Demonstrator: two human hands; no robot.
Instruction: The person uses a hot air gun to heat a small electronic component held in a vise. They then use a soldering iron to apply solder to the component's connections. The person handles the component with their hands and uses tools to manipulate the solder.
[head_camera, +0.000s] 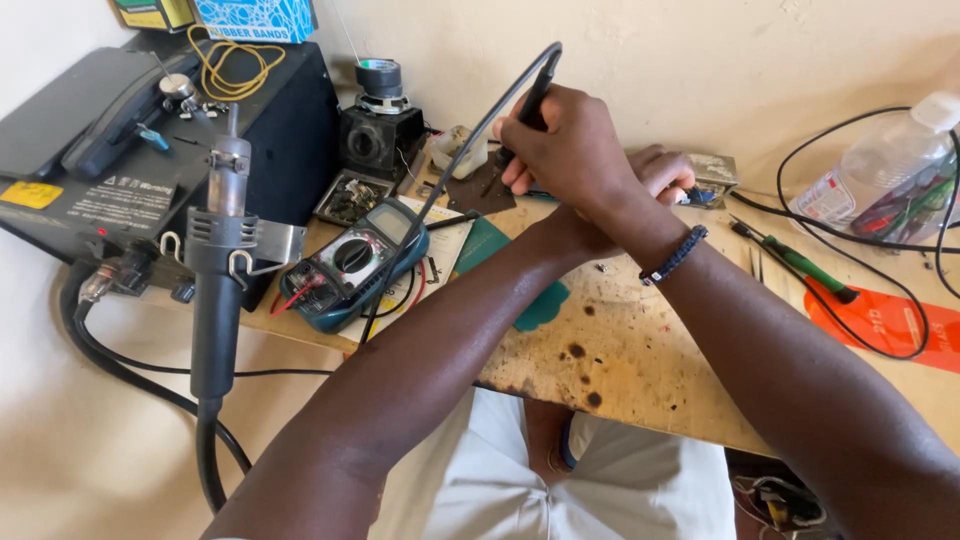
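My right hand (565, 150), with a dark beaded bracelet (675, 255) at the wrist, is closed around the black handle of a soldering iron (535, 95). The iron's tip points down at the wooden bench (640, 350), and its grey cable (440, 180) curves down to the left. My left arm crosses underneath the right one. My left hand (665, 172) is mostly hidden behind the right, fingers resting by a small metal-and-blue part (708, 185). What it holds, if anything, is hidden.
A teal multimeter (350, 262) with red and black leads lies left of my arms. A hot-air wand (220, 260) hangs in a holder on a black rework station (130, 170). At right lie a green screwdriver (800, 265), a plastic bottle (885, 175), black cables and an orange card (890, 320).
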